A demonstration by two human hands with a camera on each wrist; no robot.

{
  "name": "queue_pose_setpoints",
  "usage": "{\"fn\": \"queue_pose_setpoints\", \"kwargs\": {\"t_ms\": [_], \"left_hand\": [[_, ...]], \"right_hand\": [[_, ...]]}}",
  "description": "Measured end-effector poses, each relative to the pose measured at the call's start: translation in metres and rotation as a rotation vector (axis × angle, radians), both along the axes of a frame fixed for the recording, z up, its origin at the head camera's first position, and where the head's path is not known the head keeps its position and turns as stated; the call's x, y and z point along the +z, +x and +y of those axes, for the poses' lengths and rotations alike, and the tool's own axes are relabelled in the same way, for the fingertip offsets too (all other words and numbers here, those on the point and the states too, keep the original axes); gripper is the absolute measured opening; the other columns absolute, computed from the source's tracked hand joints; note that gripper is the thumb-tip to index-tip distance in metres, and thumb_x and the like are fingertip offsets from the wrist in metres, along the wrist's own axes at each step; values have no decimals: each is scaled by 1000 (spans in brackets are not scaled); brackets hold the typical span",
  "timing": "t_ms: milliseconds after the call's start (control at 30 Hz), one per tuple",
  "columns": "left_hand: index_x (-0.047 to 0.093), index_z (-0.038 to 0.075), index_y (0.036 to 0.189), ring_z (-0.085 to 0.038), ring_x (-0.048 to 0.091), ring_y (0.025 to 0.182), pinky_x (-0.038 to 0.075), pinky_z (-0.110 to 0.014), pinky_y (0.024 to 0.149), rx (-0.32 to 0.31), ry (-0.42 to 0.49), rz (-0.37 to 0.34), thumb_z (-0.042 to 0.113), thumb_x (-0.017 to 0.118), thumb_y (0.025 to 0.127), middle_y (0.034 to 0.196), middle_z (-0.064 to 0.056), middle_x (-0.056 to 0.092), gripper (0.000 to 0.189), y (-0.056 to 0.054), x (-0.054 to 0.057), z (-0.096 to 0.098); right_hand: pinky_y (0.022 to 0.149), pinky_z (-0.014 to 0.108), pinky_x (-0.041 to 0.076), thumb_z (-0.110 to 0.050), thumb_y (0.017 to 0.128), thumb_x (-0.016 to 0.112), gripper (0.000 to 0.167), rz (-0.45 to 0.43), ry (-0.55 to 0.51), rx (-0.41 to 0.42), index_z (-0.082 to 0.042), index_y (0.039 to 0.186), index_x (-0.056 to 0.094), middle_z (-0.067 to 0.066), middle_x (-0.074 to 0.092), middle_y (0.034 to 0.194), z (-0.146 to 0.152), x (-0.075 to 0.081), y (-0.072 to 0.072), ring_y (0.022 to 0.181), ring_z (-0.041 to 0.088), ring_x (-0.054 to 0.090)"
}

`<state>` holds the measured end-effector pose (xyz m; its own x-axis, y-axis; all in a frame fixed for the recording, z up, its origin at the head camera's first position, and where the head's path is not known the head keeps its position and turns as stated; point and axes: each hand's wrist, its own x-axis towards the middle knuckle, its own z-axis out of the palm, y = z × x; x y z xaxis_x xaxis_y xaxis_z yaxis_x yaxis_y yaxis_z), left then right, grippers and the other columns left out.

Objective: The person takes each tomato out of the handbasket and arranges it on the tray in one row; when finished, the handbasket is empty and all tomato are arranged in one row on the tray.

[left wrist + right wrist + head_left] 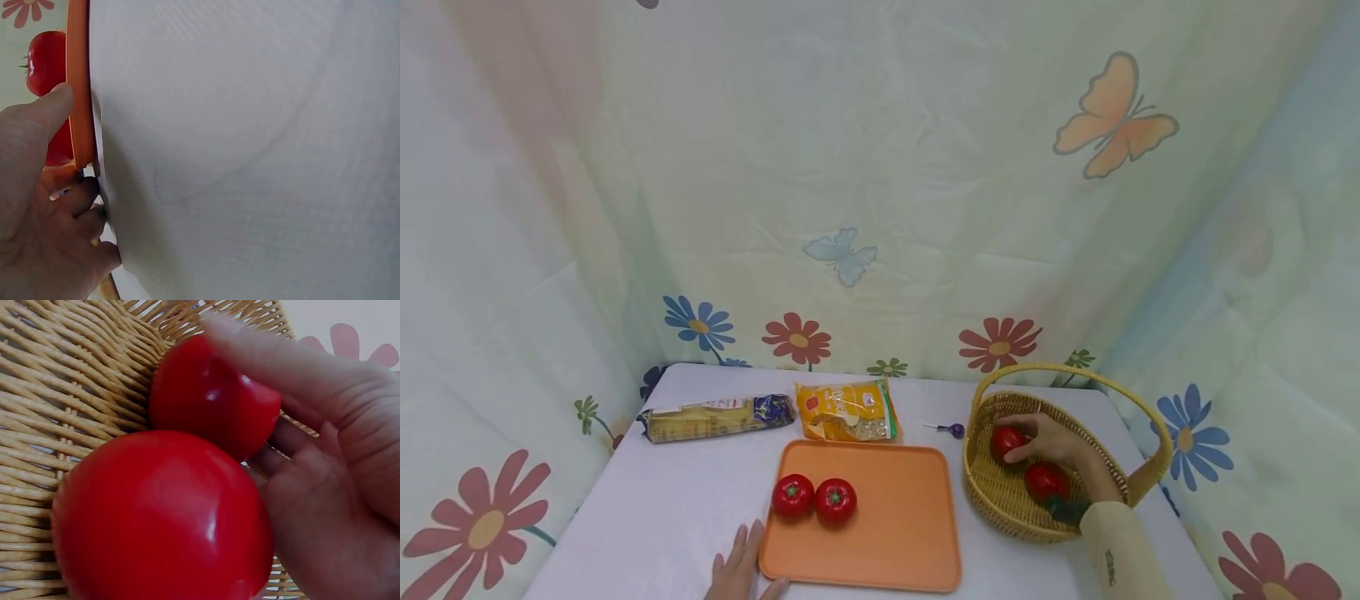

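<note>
My right hand reaches into a wicker basket and grips a red tomato, thumb on one side and fingers round the other. A second basket tomato sits right beside it, large in the right wrist view. My left hand rests at the near left corner of an orange tray. Its thumb touches the tray's rim while the other fingers lie beside the corner, on the table. On the tray's left half, a left tomato and a right tomato stand side by side.
Behind the tray lie a long pasta-like packet and a yellow bag. A purple lollipop is left of the basket. Something dark green shows inside the basket, whose tall handle arches over it. Flowered cloth hangs around the table.
</note>
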<state>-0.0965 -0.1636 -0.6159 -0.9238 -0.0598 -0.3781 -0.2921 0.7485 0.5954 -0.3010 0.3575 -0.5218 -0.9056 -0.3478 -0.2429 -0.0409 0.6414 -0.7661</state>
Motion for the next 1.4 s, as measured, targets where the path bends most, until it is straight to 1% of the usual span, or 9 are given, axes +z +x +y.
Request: {"fn": "queue_pose_setpoints", "kwargs": {"t_ms": [367, 633, 767, 900, 1000, 1100, 1233, 1300, 1400], "left_hand": [[34, -3, 165, -53, 23, 159, 9, -78, 127, -1, 26, 6, 74, 77, 85, 168, -31, 36, 119, -1, -2, -1], [34, -2, 166, -53, 21, 160, 8, -78, 127, 9, 41, -27, 72, 79, 83, 169, -31, 34, 121, -2, -7, 0], [34, -2, 166, -52, 20, 160, 8, -78, 127, 5, 44, -27, 71, 81, 82, 170, -29, 34, 120, -2, -8, 1], [34, -2, 166, -52, 20, 160, 8, -78, 126, 2, 42, -16, 70, 81, 83, 170, -29, 34, 120, -1, -8, 0], [33, -1, 166, -52, 20, 160, 7, -78, 127, 13, 42, -22, 72, 80, 82, 170, -29, 33, 122, -1, -7, -2], [33, -1, 166, -52, 20, 160, 7, -78, 127, 11, 36, -15, 75, 78, 81, 170, -29, 34, 123, -1, -7, -3], [34, -2, 166, -52, 21, 160, 8, -78, 126, -4, 39, 19, 74, 76, 84, 169, -29, 35, 120, 1, -5, -3], [34, -2, 166, -52, 22, 160, 8, -78, 127, -6, 42, 29, 73, 76, 85, 169, -29, 36, 118, 1, -3, -3], [34, -2, 166, -53, 23, 160, 8, -78, 126, -9, 32, 28, 73, 76, 85, 169, -30, 36, 118, 1, -4, -3]], "right_hand": [[108, 74, 52, -14, 89, 90, 68, 19, -2, -40, 1, 149, 61, 33, 54, 151, 0, -4, 3, 133, 53, 52], [106, 62, 59, -18, 90, 90, 64, 45, 3, -83, 0, 146, 65, 27, 62, 145, -2, 1, 8, 129, 47, 58], [105, 57, 61, -26, 93, 88, 65, 88, -22, -100, 0, 147, 63, 25, 64, 144, -6, 9, 14, 131, 45, 60], [100, 49, 65, -37, 95, 85, 67, 119, -37, -85, -2, 148, 63, 21, 66, 142, -15, 28, 25, 128, 39, 62], [94, 42, 67, -34, 96, 84, 61, 142, -102, -21, -2, 146, 65, 21, 68, 139, -25, 43, 36, 123, 35, 65], [92, 33, 66, -21, 97, 82, 53, 157, -239, 70, 0, 143, 66, 22, 68, 138, -37, 50, 47, 118, 28, 65], [95, 32, 66, -6, 95, 81, 52, 134, -455, 191, 6, 142, 61, 17, 66, 139, -59, 45, 61, 119, 17, 64], [97, 36, 66, -1, 94, 80, 55, 105, -551, 247, 10, 143, 57, 17, 65, 138, -72, 40, 66, 121, 16, 65], [98, 39, 66, 1, 92, 81, 56, 71, -630, 286, 11, 140, 53, 24, 62, 136, -93, 31, 73, 123, 18, 66]]}}
